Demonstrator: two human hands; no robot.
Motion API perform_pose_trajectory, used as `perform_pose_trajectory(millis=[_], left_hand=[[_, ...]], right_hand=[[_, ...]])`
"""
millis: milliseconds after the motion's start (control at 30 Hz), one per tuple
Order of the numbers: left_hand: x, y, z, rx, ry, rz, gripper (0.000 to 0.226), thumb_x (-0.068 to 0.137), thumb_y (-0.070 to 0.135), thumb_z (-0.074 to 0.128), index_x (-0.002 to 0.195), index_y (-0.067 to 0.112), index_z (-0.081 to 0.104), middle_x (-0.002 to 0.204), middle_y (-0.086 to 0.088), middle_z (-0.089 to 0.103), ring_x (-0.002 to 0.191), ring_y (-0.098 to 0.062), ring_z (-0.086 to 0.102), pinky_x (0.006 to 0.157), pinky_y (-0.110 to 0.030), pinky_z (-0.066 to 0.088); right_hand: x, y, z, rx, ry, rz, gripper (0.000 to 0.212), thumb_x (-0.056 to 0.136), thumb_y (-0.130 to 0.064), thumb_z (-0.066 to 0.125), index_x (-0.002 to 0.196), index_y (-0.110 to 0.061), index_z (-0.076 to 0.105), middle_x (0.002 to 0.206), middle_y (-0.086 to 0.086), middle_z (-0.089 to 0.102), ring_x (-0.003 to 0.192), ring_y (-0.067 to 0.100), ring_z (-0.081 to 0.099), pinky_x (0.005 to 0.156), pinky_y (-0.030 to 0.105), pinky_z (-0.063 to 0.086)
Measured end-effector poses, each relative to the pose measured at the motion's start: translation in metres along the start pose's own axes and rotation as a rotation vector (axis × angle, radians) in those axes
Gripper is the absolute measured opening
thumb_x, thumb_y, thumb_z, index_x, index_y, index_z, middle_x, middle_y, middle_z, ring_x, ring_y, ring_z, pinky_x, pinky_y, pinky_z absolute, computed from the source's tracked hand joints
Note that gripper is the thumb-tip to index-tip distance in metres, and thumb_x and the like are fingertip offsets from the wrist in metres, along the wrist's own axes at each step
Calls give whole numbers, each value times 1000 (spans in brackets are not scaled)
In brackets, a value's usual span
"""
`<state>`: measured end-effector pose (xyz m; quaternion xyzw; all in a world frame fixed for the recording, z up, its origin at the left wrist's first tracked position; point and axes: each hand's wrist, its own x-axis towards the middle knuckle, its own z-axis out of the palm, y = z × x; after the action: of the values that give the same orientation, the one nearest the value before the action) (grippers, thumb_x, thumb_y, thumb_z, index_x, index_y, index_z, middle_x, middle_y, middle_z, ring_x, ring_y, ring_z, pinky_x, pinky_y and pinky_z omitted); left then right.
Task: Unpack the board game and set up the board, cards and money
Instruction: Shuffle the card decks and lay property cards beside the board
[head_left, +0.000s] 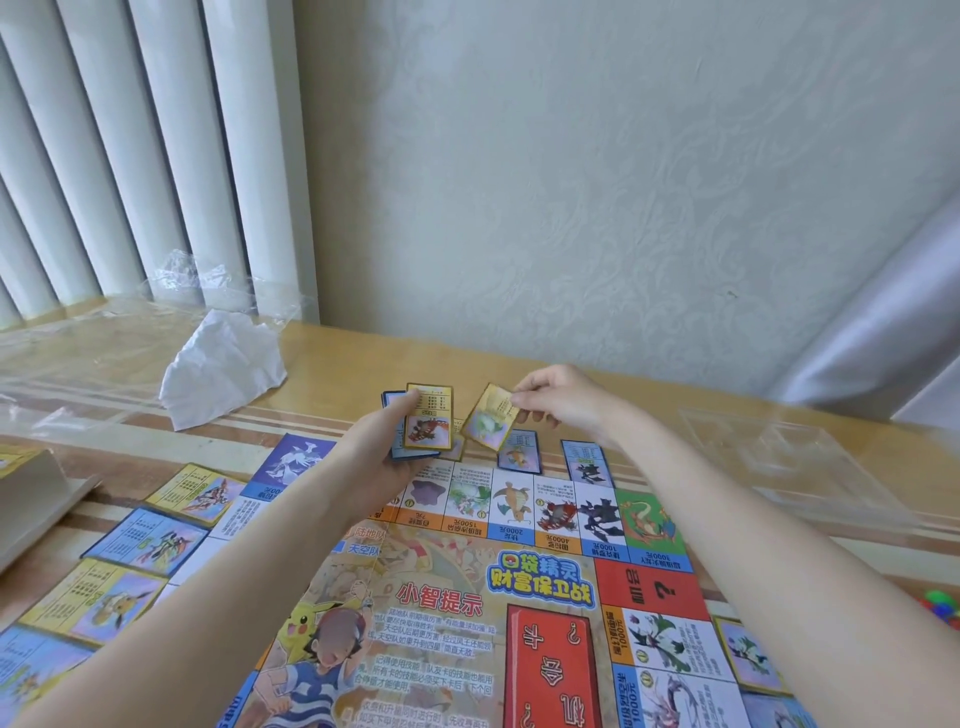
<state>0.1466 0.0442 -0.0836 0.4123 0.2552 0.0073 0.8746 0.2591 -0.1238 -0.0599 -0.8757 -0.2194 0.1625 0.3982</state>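
Observation:
The colourful game board (467, 597) lies flat on the wooden table. My left hand (384, 441) grips a stack of cards (423, 418) above the board's far edge, a yellow-bordered card on top. My right hand (561, 400) pinches a single yellow card (491, 415) just right of the stack, tilted and held over the far edge. Two blue cards (519, 452) (584, 462) lie along the far edge. Yellow and blue cards (150, 540) line the board's left side, and one more card (748, 654) lies at its right side.
A crumpled white paper (223, 364) and clear plastic wrap (197, 275) lie at the back left. A clear plastic tray (795, 462) sits at the right. The game box (31, 488) stands at the left edge. Small coloured pieces (940, 605) show at the far right.

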Motion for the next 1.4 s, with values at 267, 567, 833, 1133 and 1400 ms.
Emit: perform_pose_trajectory(millis=[267,567,833,1133,1400], left_hand=[[-1,-1,0,16,4,0,20,95,22,52,91,3,58,86,-13,65,78,-21,63,63,-30,49],[0,2,2,129,-53,87,24,94,25,54,104,4,60,98,-14,68,79,-19,65,63,-25,57],[-6,-5,38,232,-115,160,29,91,25,57,111,3,56,93,-11,65,76,-18,62,65,-23,53],[-5,-22,52,970,-171,509,40,100,35,34,92,16,68,75,6,66,73,-14,60,64,-21,46],[-5,-34,61,1394,-212,483,44,100,35,34,64,12,44,56,-1,38,49,-14,32,37,-17,20]], right_hand=[[11,2,25,-261,16,-29,18,88,-19,63,102,-10,69,103,0,64,93,12,52,83,25,38],[15,7,35,-373,221,-161,10,82,-13,69,90,-12,64,88,-2,55,82,11,51,72,22,45],[-23,-22,-9,253,-78,-112,7,86,-15,65,86,-8,64,71,1,66,58,7,59,54,16,45],[-52,41,-35,-157,197,67,25,99,-23,41,107,-4,55,107,12,66,96,27,63,85,42,48],[-64,56,-27,-277,202,27,31,101,-25,36,109,1,50,80,3,52,60,11,39,52,23,26]])
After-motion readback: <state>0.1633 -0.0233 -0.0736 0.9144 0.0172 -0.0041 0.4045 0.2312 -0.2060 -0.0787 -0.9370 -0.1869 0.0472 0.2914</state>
